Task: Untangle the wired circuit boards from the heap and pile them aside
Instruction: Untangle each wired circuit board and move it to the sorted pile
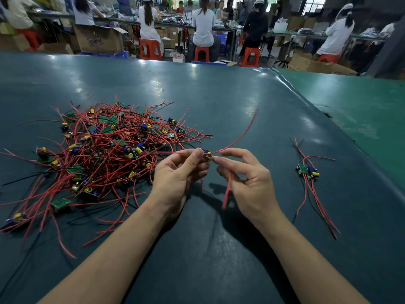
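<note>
A tangled heap [105, 148] of small green circuit boards with red and black wires lies on the left of the dark green table. Just right of the heap, my left hand [178, 172] pinches one small wired board [207, 155] above the table. My right hand [247, 178] pinches the same board from the right, and one of its red wires [228, 189] hangs down past the fingers. Another red wire arcs up and to the right from the board. Far right lies a small pile of separated boards [308, 171] with their wires trailing toward me.
The dark green table mat [219, 102] ends at a raised edge on the right, next to a lighter green surface [361, 110]. Beyond the far edge, several people sit on red stools at other benches among cardboard boxes.
</note>
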`<state>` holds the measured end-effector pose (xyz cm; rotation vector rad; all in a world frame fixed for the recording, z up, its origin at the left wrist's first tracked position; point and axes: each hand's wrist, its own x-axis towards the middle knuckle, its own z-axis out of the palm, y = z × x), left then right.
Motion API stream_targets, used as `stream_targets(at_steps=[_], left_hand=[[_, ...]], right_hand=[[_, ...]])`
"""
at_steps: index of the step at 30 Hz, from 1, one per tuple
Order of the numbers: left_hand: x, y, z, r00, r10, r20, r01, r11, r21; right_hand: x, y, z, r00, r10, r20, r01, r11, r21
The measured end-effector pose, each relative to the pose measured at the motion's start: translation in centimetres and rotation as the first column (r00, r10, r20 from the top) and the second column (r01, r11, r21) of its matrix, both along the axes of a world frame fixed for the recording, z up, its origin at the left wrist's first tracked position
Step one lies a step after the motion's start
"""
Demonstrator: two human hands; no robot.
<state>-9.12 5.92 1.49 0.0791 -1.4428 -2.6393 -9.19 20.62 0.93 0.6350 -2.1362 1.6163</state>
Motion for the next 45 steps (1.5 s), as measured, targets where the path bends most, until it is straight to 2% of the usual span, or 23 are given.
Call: stream_targets(at_steps=[3,5,7,10,13,16,20,24,26,30,33,36,38,39,41,43,45], left_hand=[[0.0,-0.1,0.1,0.999,-0.030,0.027,0.031,0.999,-0.009],[0.0,0.1,0.1,0.996,-0.086,0.037,0.086,0.996,0.002],[0.3,0.4,0.1,0.985,-0.171,0.024,0.172,0.984,-0.041],[0.6,0.6,-0.1,0.969,-0.243,0.034,0.245,0.961,-0.125],[0.6,0.5,-0.1,0.973,-0.225,0.046,0.230,0.956,-0.184],[0.6,0.4,-0.1,0.962,-0.273,0.021,0.269,0.929,-0.256],[0.8,0.2,-0.2,0.930,-0.367,0.007,0.362,0.914,-0.183],[0.9,-0.2,0.1,0.881,-0.470,0.053,0.472,0.867,-0.161],[0.9,-0.2,0.4,0.883,-0.463,0.078,0.469,0.874,-0.128],[0.7,-0.1,0.6,0.935,-0.343,0.092,0.342,0.939,0.025],[0.6,-0.1,0.8,0.950,-0.296,0.097,0.284,0.952,0.116],[0.5,-0.4,1.0,0.957,-0.281,0.077,0.260,0.942,0.211],[0.3,-0.7,1.0,0.969,-0.230,0.091,0.203,0.949,0.243],[0.1,-0.8,1.0,0.973,-0.211,0.095,0.182,0.951,0.249],[0.0,-0.9,0.8,0.975,-0.191,0.111,0.165,0.963,0.212],[0.1,-0.6,0.7,0.973,-0.186,0.136,0.173,0.980,0.102],[0.3,-0.3,0.7,0.964,-0.231,0.132,0.233,0.973,0.004]], right_hand=[[0.4,0.2,0.4,0.986,0.135,0.098,-0.127,0.988,-0.085],[0.3,0.4,0.5,0.969,0.128,0.209,-0.082,0.972,-0.218],[0.2,0.4,0.8,0.913,0.187,0.363,-0.065,0.944,-0.324],[0.4,0.2,0.9,0.816,0.296,0.496,-0.153,0.939,-0.307],[0.5,0.2,1.2,0.780,0.364,0.510,-0.175,0.908,-0.381],[0.3,0.1,1.2,0.760,0.375,0.531,-0.101,0.875,-0.473],[0.1,0.4,1.2,0.823,0.269,0.501,-0.028,0.899,-0.438],[0.3,0.5,1.2,0.838,0.292,0.461,-0.049,0.882,-0.470],[0.3,0.2,1.2,0.851,0.277,0.447,-0.027,0.872,-0.489],[0.2,0.1,1.0,0.952,0.058,0.300,0.055,0.934,-0.354],[0.1,0.2,0.5,0.998,-0.048,0.046,0.055,0.983,-0.175],[0.2,0.1,-0.2,0.981,-0.015,-0.194,0.046,0.986,0.159],[0.2,0.1,-0.3,0.971,0.060,-0.229,0.005,0.962,0.274],[0.2,0.2,-0.1,0.974,0.083,-0.209,-0.023,0.961,0.275],[0.1,0.6,0.2,0.993,0.077,-0.084,-0.063,0.984,0.167],[-0.1,0.8,0.5,0.993,-0.005,0.119,0.003,1.000,0.017],[-0.1,0.8,0.6,0.946,0.019,0.325,0.005,0.997,-0.073]])
